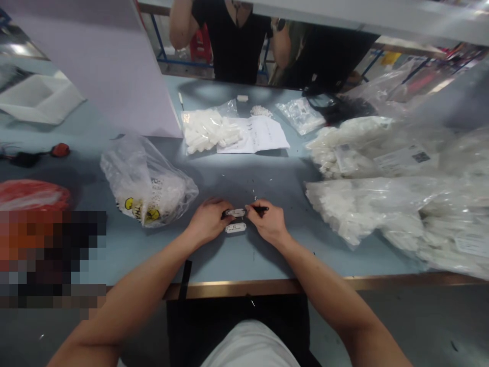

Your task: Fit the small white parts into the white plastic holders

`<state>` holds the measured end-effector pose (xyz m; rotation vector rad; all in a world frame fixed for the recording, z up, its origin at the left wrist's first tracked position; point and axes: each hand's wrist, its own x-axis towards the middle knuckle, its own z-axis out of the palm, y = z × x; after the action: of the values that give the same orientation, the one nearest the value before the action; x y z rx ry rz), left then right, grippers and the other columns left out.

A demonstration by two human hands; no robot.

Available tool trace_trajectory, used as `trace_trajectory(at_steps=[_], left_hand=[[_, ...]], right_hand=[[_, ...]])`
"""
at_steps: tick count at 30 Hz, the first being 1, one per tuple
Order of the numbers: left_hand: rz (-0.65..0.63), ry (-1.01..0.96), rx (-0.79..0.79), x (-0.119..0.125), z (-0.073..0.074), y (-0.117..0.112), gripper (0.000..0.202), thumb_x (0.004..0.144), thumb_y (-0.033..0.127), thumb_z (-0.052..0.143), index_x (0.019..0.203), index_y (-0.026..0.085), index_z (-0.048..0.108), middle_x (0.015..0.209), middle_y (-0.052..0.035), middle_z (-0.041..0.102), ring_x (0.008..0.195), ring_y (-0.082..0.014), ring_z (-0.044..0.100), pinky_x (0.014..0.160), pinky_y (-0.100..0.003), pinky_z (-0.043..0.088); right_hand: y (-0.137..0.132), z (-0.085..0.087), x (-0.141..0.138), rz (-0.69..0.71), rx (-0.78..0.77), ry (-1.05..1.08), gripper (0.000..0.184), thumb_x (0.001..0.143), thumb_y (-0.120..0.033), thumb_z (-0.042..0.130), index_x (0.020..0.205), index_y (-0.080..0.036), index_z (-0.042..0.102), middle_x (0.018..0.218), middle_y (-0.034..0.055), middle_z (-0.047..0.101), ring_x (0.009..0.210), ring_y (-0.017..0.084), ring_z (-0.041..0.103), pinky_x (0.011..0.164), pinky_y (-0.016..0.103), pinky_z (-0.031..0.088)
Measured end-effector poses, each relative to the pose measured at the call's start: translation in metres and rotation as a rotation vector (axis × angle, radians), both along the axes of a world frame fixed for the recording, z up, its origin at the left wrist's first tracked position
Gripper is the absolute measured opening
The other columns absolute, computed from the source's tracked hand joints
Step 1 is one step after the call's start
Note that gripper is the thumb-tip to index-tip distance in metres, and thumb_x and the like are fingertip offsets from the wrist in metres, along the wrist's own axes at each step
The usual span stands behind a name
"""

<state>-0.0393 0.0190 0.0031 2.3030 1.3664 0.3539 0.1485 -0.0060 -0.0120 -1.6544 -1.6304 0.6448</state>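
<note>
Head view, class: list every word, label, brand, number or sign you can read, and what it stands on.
"THA": clear bag with yellow smiley faces; its other print is unclear.
White sheet: lines too blurred to read.
Labels on the large bags at right, one with a square code: too small to read.
White piece in the left hand: dark marks, no readable text.

I see rear plate (235,212) between left hand (211,220) and right hand (269,221) | front plate (236,228) before it on bench (217,265) | carrier bag (153,196) left | large bags (355,209) right | paper (265,133) behind, pouch (208,130) overlapping its left side
</note>
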Motion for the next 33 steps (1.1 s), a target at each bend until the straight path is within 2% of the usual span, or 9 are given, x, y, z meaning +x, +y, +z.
trace_trajectory(at_steps=[12, 19, 27, 33], left_hand=[[-0.008, 0.028, 0.010, -0.0012, -0.0021, 0.0007, 0.012, 0.082, 0.029, 0.060, 0.089, 0.022, 0.067, 0.087, -0.0037, 0.065, 0.091, -0.0226, 0.057, 0.081, -0.032, 0.042], [0.006, 0.027, 0.009, -0.0007, -0.0027, 0.0003, 0.015, 0.082, 0.030, 0.060, 0.093, 0.023, 0.068, 0.090, -0.0045, 0.065, 0.094, -0.0236, 0.058, 0.084, -0.033, 0.042], [-0.005, 0.027, 0.002, -0.0003, 0.0001, 0.0004, 0.013, 0.083, 0.028, 0.059, 0.091, 0.022, 0.068, 0.087, -0.0041, 0.065, 0.093, -0.0227, 0.058, 0.084, -0.032, 0.042], [0.001, 0.037, -0.004, 0.0000, 0.0003, -0.0001, 0.012, 0.082, 0.029, 0.059, 0.089, 0.022, 0.066, 0.087, -0.0042, 0.064, 0.092, -0.0227, 0.057, 0.082, -0.033, 0.042]], right_hand=[[0.0007, 0.0051, -0.0034, 0.019, -0.016, -0.068, 0.025, 0.081, -0.040, 0.054, 0.070, -0.020, 0.065, 0.060, 0.0005, 0.064, 0.051, 0.012, 0.056, 0.055, 0.023, 0.040], [-0.0002, 0.0047, -0.0044, 0.058, -0.003, -0.121, 0.022, 0.082, -0.037, 0.052, 0.073, -0.021, 0.065, 0.069, 0.0019, 0.068, 0.062, 0.015, 0.061, 0.061, 0.024, 0.042], [-0.0022, 0.0039, -0.0006, 0.033, 0.022, -0.058, 0.027, 0.082, -0.043, 0.054, 0.076, -0.021, 0.067, 0.067, 0.0021, 0.068, 0.059, 0.014, 0.061, 0.060, 0.023, 0.044], [-0.0012, 0.0044, -0.0008, 0.045, 0.020, -0.076, 0.025, 0.082, -0.042, 0.054, 0.073, -0.021, 0.066, 0.066, 0.0017, 0.066, 0.059, 0.013, 0.060, 0.060, 0.022, 0.043]])
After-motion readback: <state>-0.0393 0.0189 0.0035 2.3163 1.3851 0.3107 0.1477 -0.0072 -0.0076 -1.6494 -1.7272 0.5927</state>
